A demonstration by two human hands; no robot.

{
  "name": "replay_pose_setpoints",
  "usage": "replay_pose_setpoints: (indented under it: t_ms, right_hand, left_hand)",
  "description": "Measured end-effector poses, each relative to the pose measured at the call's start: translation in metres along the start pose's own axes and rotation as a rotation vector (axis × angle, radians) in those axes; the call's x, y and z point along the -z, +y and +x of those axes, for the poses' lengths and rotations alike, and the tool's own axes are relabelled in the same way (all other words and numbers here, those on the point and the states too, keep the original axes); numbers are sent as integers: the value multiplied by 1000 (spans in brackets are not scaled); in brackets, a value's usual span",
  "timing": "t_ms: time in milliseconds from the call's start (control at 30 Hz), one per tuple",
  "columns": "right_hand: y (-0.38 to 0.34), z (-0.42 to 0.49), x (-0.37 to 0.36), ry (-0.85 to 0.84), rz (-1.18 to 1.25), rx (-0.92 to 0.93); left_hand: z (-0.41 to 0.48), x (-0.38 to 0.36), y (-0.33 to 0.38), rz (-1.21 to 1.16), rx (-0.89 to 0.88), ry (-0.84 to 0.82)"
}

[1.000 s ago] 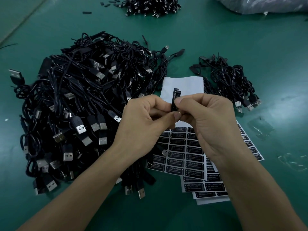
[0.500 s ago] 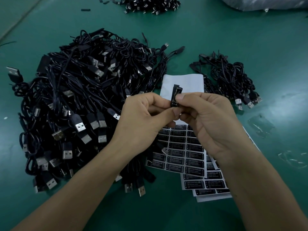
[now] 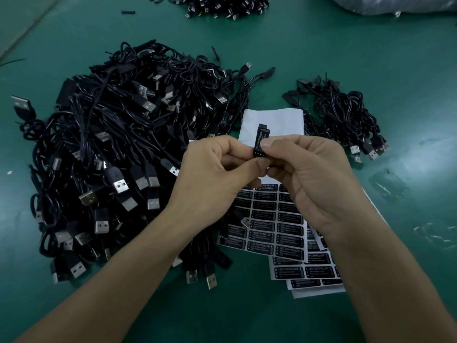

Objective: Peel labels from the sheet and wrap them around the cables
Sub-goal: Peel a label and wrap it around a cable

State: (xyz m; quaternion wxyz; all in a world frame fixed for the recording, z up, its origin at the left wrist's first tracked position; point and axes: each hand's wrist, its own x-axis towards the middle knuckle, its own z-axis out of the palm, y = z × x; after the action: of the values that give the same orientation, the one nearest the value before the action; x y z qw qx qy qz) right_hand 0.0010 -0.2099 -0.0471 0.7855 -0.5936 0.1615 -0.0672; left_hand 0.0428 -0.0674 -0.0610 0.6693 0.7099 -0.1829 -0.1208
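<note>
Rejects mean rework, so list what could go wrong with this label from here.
1. The label, pinched by the left hand and right hand, could crease or wrap crooked; their grip hides its lower end.
2. A plug lying on the label sheet may drag it when lifted.

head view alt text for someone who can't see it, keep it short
The left hand and right hand pinch a black LED CONTROLLER label between them above label sheets on a green table. A large pile of black USB cables lies to the left, a smaller pile to the right.
</note>
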Motion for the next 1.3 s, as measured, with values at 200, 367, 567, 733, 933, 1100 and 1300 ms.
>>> replay_pose_setpoints:
  t_ms: [200, 367, 567, 733, 933, 1100, 1300]
  right_hand:
    - [1, 1, 1, 24, -52, 43]
    - [2, 1, 2, 29, -87, 71]
    - [1, 1, 2, 36, -111, 85]
    - [1, 0, 2, 39, -116, 93]
    - [3, 0, 2, 47, -130, 110]
    - [3, 0, 1, 66, -134, 130]
    - [4, 0, -1, 79, -153, 156]
  left_hand:
    - [-1, 0, 0, -11, -19, -3]
    - [0, 0, -1, 2, -31, -5]
    - [0, 1, -2, 0, -48, -12]
    - [0, 0, -3, -7, -47, -9]
    - [0, 0, -3, -12, -44, -9]
    - [0, 0, -2, -13, -51, -14]
    - [0, 0, -2, -24, -40, -10]
